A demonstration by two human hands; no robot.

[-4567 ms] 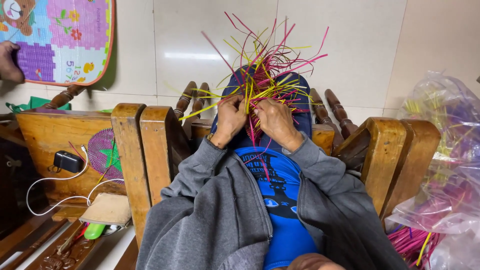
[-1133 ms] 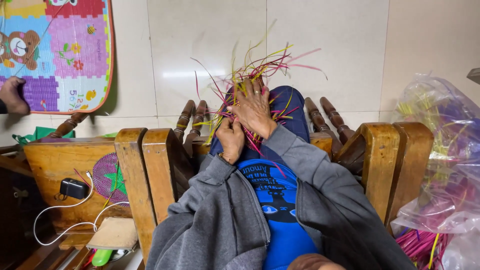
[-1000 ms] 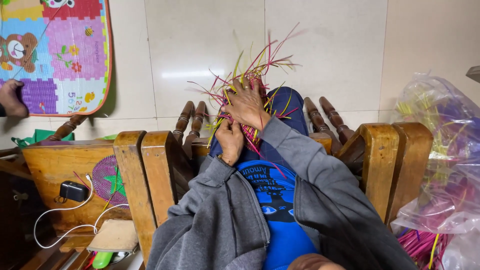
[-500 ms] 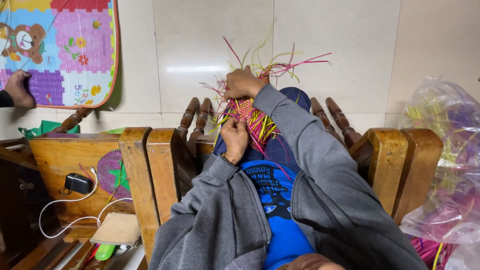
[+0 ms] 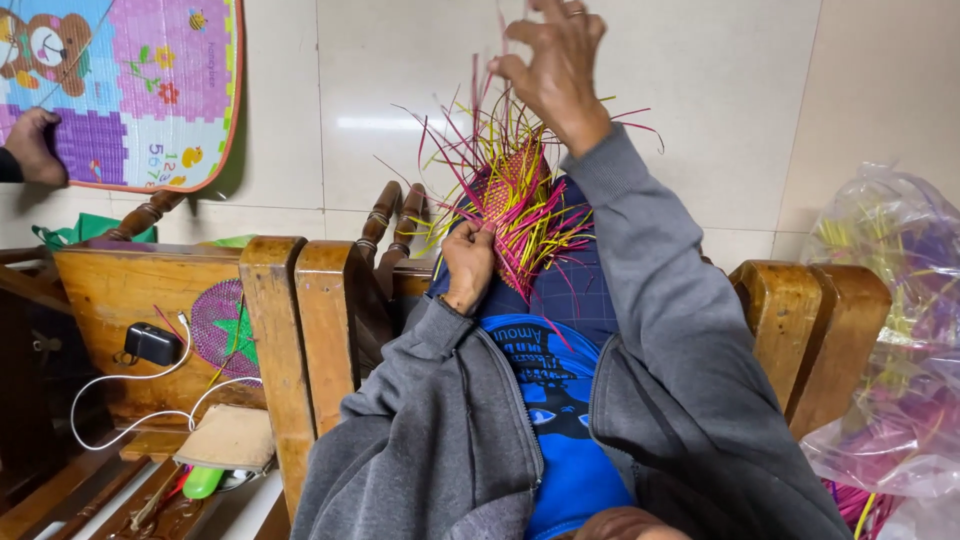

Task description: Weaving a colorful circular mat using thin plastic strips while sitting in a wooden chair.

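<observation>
The left hand (image 5: pixel 468 262) is pinching the edge of a small woven piece (image 5: pixel 510 190) made of pink and yellow strips, resting on the person's lap in the middle. The right hand (image 5: pixel 552 58) is lifting high above it, fingers (image 5: pixel 520 70) pinching one thin pink strip (image 5: pixel 478 85). A clear bag of strips (image 5: pixel 890 340) is sitting far right. Another person's hand (image 5: pixel 32 145) is touching a colourful play mat (image 5: pixel 140 80) far left.

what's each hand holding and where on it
Left hand pinches the woven piece at its lower edge; right hand pulls a pink strand up by its end.
</observation>
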